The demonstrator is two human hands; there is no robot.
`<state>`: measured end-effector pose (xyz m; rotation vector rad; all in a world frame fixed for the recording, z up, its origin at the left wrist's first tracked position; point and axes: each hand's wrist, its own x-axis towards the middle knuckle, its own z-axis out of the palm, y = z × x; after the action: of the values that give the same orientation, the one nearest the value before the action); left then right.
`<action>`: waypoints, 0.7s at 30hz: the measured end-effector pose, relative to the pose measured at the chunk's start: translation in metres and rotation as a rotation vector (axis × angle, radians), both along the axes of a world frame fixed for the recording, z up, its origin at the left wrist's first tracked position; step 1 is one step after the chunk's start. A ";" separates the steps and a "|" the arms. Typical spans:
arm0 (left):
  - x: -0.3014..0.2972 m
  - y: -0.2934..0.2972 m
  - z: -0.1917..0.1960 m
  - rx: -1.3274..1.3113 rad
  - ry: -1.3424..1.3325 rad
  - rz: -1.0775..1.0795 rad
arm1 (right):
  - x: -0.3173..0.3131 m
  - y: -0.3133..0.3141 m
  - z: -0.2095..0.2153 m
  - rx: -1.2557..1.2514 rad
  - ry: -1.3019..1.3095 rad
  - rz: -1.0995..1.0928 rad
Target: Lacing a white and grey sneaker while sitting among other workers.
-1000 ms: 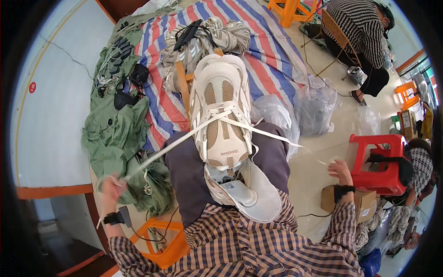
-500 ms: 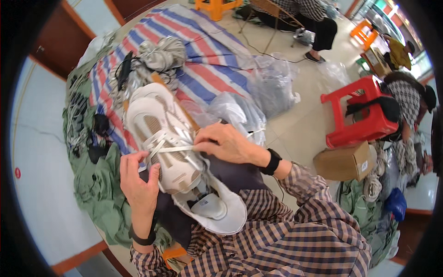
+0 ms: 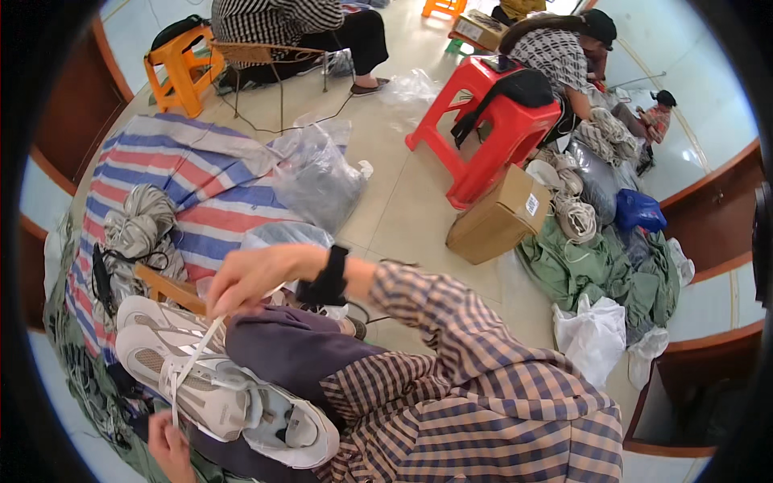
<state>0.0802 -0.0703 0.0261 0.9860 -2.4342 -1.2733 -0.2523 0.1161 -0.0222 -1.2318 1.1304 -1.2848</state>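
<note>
A pair of white and beige sneakers rests on my lap, nested together at the lower left. The laced sneaker [image 3: 211, 400] lies over the other, whose open heel [image 3: 310, 447] shows nearer to me. My right hand [image 3: 256, 278] is raised above them, its fingers closed on a white shoelace [image 3: 196, 354] drawn taut from the laced sneaker. Low beside the shoe, my left hand [image 3: 167, 455] pinches the lace near its other side. Part of that hand is blurred.
A wooden bar [image 3: 169, 290] and bundled grey cords [image 3: 141, 221] lie past the shoes on a striped sheet [image 3: 217, 213]. To the right stand a cardboard box [image 3: 491, 217] and a red stool [image 3: 475, 105]. Several people sit at the back.
My view has swung to the right, so the sneakers now sit lower left. My right hand has risen away from the shoe, pulling the lace out straight; my left hand appears lower.
</note>
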 end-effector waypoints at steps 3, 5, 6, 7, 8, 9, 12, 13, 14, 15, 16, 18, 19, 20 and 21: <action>0.048 -0.019 -0.013 0.285 -0.230 -0.015 | -0.066 0.085 -0.026 0.121 -0.350 -0.146; 0.115 -0.040 -0.033 1.043 0.122 -0.112 | -0.100 0.137 -0.049 0.058 -0.754 -0.310; 0.243 -0.111 -0.066 1.364 0.302 -0.134 | -0.112 0.148 -0.064 0.001 -1.020 -0.456; 0.206 -0.101 -0.080 1.401 0.309 -0.159 | -0.120 0.180 -0.066 -0.050 -1.217 -0.552; 0.197 -0.098 -0.076 1.389 0.314 -0.137 | -0.120 0.196 -0.062 -0.083 -1.325 -0.803; 0.169 -0.090 -0.069 1.388 0.313 -0.137 | -0.124 0.223 -0.065 -0.164 -1.347 -0.963; 0.111 -0.060 -0.037 1.356 0.303 -0.088 | -0.136 0.276 -0.072 -0.311 -1.371 -1.309; 0.091 -0.052 -0.027 1.348 0.295 -0.082 | -0.147 0.300 -0.085 -0.364 -1.262 -1.391; 0.080 -0.045 -0.016 1.329 0.290 -0.053 | -0.149 0.306 -0.087 -0.343 -1.224 -1.474; 0.067 -0.036 -0.006 1.314 0.287 -0.029 | -0.150 0.314 -0.086 -0.324 -1.178 -1.559; 0.054 -0.028 0.002 1.300 0.283 -0.012 | -0.153 0.324 -0.087 -0.330 -1.185 -1.559; 0.030 -0.013 0.016 1.273 0.278 0.031 | -0.155 0.336 -0.088 -0.354 -1.039 -1.704; 0.020 -0.006 0.022 1.259 0.277 0.056 | -0.155 0.337 -0.087 -0.354 -1.048 -1.700; 0.009 0.002 0.027 1.246 0.275 0.080 | -0.155 0.339 -0.086 -0.373 -1.071 -1.709; 0.000 0.008 0.031 1.234 0.270 0.102 | -0.154 0.343 -0.086 -0.394 -1.093 -1.722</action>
<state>0.0803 -0.0618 0.0571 0.9904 -1.2028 -2.6788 -0.4061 0.4589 -0.1081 0.7382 0.9075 -2.9147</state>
